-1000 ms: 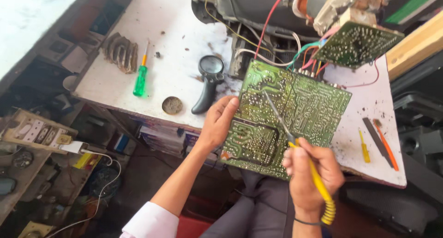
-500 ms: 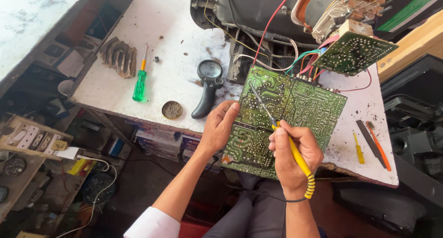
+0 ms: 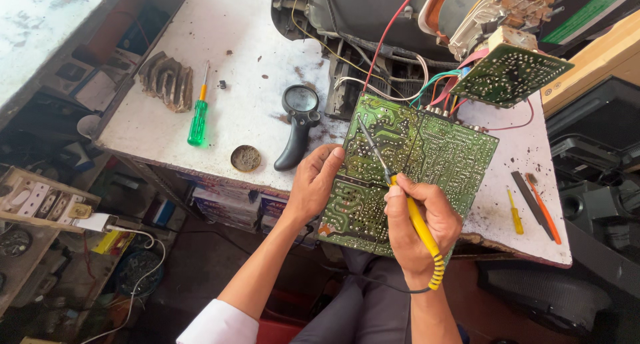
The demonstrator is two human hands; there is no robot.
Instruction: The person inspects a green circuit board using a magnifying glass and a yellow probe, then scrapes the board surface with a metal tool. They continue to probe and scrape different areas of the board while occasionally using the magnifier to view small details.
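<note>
A large green circuit board [image 3: 413, 164] lay solder side up at the near edge of a white, stained workbench [image 3: 247, 71], partly overhanging it above the person's lap. The left hand [image 3: 313, 184] gripped the board's left edge, thumb on top and fingers curled beneath. The right hand [image 3: 420, 224] was closed around the yellow handle of a soldering iron [image 3: 400, 197], whose thin metal tip rested on the upper left part of the board. Coloured wires [image 3: 433, 84] ran from the board's far edge to an opened television set [image 3: 373, 17] and to a smaller green board [image 3: 510, 74]. Just left of the board lay a black magnifying glass [image 3: 299, 121], then a round tin [image 3: 245, 158] and a green screwdriver [image 3: 198, 117]. To the right lay a small yellow screwdriver [image 3: 515, 214] and an orange-handled tool [image 3: 543, 207].
</note>
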